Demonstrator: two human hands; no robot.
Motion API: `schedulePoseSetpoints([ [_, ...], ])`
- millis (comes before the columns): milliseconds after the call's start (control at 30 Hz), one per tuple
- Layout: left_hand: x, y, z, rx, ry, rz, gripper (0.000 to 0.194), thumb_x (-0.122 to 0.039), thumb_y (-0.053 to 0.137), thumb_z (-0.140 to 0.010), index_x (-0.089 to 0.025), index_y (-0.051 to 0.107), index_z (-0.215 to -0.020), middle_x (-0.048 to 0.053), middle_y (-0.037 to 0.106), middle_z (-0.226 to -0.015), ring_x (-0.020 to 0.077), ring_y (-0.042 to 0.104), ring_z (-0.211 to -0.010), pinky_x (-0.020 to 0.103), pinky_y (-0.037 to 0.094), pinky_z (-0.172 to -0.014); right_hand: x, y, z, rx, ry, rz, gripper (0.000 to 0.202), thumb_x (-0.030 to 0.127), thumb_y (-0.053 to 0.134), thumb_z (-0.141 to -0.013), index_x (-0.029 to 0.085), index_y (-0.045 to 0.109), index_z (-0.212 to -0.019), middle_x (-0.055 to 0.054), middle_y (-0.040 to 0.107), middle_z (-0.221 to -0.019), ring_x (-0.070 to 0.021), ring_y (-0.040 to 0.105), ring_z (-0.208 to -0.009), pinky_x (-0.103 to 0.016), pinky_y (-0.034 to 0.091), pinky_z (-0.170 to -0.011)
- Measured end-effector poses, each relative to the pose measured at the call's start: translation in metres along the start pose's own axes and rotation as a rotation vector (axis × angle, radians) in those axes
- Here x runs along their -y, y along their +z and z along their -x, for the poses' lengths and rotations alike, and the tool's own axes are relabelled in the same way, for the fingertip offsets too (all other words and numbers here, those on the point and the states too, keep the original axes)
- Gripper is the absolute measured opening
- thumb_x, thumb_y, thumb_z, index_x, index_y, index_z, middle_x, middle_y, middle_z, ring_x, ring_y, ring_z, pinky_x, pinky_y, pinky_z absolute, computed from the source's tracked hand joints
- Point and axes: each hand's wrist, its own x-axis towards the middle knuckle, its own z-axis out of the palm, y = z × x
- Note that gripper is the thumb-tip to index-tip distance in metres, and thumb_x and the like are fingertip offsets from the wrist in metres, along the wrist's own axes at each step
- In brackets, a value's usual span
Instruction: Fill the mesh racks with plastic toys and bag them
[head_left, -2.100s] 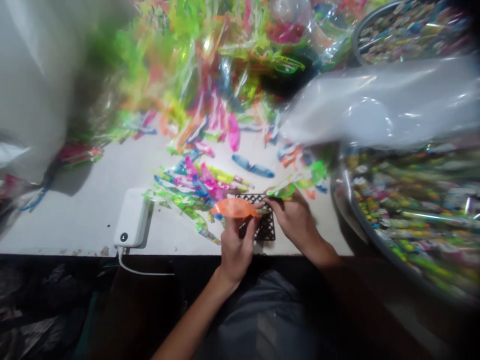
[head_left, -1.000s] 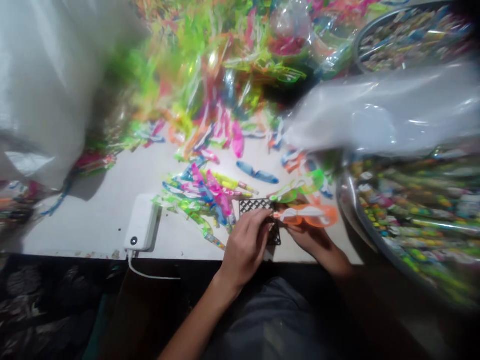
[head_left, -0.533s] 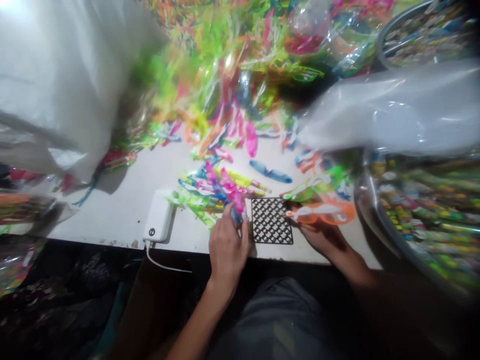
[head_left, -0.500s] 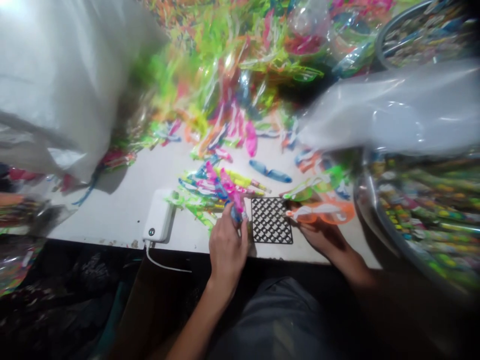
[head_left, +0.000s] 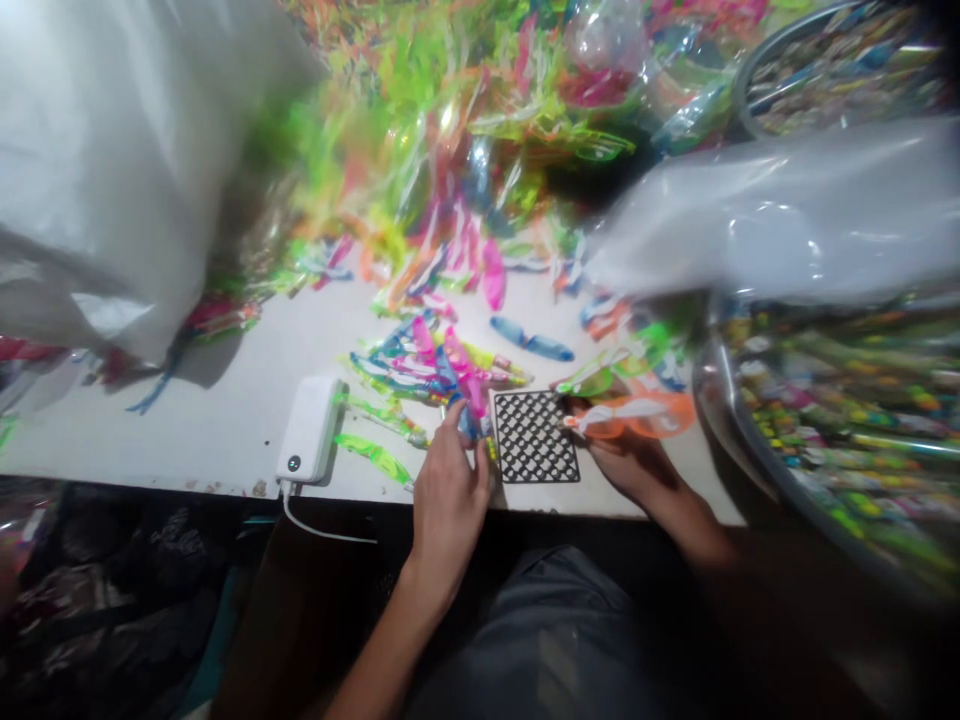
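My left hand (head_left: 452, 480) is at the near edge of a small pile, its thumb and forefinger curled round a blue plastic piece (head_left: 468, 428). Pink plastic pieces (head_left: 463, 372) and several wrapped, pencil-like sticks (head_left: 495, 366) lie just beyond it. Closed fingers of my right hand (head_left: 626, 462) pinch the left end of an orange see-through plastic piece (head_left: 637, 416), shaped like glasses with a white strip. That piece hides part of the hand. A green see-through piece (head_left: 600, 378) is just above it. Between my hands lies a black lattice mat (head_left: 535, 440).
A white power bank (head_left: 307, 430) with a cable stands left on the white table (head_left: 247, 410). Bright plastic pieces (head_left: 420, 130) heap up at the back. A large white bag (head_left: 112, 180) is at left. Metal basins (head_left: 724, 390) of colourful sticks and clear plastic sheeting (head_left: 780, 220) are at right.
A light green piece now shows apart, left of my left hand. The view has shifted slightly, and the hand with a bundle at the far left is gone. My right hand keeps its hold.
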Motion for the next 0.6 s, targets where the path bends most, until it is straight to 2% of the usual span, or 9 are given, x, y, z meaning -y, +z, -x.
schedulePoseSetpoints([
  [100,0.003,0.001,0.001,-0.013,0.053,-0.021,0.051,-0.018,0.055,-0.100,-0.020,0.042,-0.149,0.008,0.067,-0.106,0.0220,0.069,-0.093,0.032,0.058,-0.081,-0.003,-0.001,0.002,-0.012,-0.011,0.034,0.011,0.039,0.072,-0.088,0.029,0.069,-0.087,-0.007,0.078,-0.096,-0.0292,0.076,-0.088,-0.043,0.065,-0.082],
  [167,0.004,0.001,0.001,0.003,0.079,-0.048,0.046,-0.017,0.055,-0.100,-0.021,0.046,-0.144,0.008,0.065,-0.107,0.0225,0.069,-0.093,0.033,0.058,-0.080,-0.005,-0.001,0.002,-0.011,-0.013,0.056,0.014,0.038,0.071,-0.090,0.031,0.069,-0.079,-0.006,0.079,-0.093,-0.0290,0.076,-0.088,-0.043,0.065,-0.084],
  [367,0.002,-0.002,-0.001,0.104,0.035,-0.098,0.020,-0.013,0.056,-0.097,-0.022,0.063,-0.114,0.007,0.058,-0.106,0.0188,0.064,-0.078,0.029,0.056,-0.068,-0.010,0.000,0.003,0.005,-0.019,0.063,0.019,0.039,0.071,-0.090,0.026,0.069,-0.076,-0.008,0.078,-0.092,-0.0268,0.075,-0.089,-0.041,0.064,-0.086],
  [500,0.003,-0.003,-0.003,0.072,0.012,-0.020,0.012,-0.012,0.054,-0.098,-0.021,0.061,-0.103,0.005,0.058,-0.101,0.0184,0.063,-0.081,0.030,0.054,-0.073,-0.011,0.001,0.002,-0.001,-0.021,0.049,0.015,0.038,0.071,-0.089,0.023,0.072,-0.091,-0.010,0.078,-0.097,-0.0260,0.075,-0.088,-0.040,0.064,-0.082],
  [600,0.003,-0.007,-0.002,-0.042,0.043,0.102,0.014,-0.011,0.050,-0.099,-0.020,0.059,-0.105,0.005,0.061,-0.101,0.0192,0.063,-0.090,0.032,0.053,-0.082,-0.012,0.002,-0.001,0.008,-0.045,0.029,0.015,0.032,0.068,-0.089,0.023,0.070,-0.101,-0.009,0.078,-0.097,-0.0261,0.075,-0.090,-0.041,0.064,-0.084],
])
